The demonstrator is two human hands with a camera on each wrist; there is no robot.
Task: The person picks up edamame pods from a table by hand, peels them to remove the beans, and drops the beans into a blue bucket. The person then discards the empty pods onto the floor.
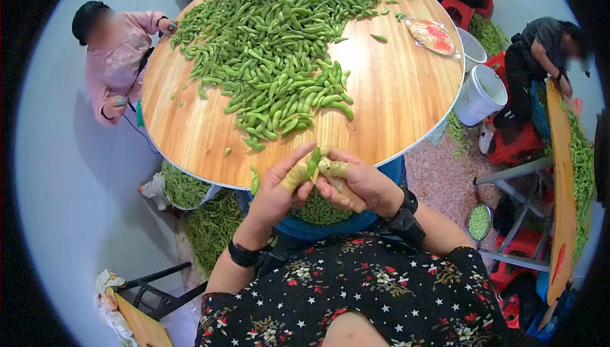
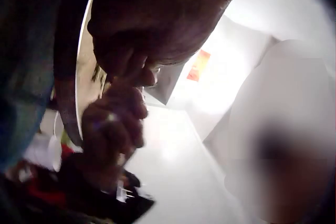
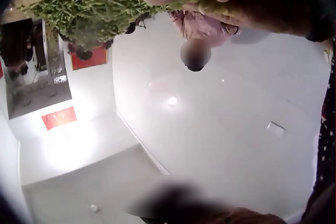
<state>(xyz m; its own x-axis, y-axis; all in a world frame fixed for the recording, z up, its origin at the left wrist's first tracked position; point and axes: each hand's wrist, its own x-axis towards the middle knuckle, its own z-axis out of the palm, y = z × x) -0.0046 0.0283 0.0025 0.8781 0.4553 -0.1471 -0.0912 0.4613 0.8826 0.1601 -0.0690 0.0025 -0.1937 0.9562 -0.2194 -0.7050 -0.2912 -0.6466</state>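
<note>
Over the near edge of the round wooden table, my two hands meet at one green soybean pod. My left hand pinches the pod between thumb and fingers. From the other side my right hand grips its end, thumb and fingers bent in. Both thumbs wear yellowish coverings. A heap of green pods covers the far and middle part of the table. Below the hands, partly hidden by them, shelled green beans lie in a blue tub. The left wrist view is dark, showing curled fingers.
A clear bag with red print lies at the table's right. White buckets stand beyond that edge. People sit at left and right. More pods are piled on the floor at left; a bowl of beans stands at right.
</note>
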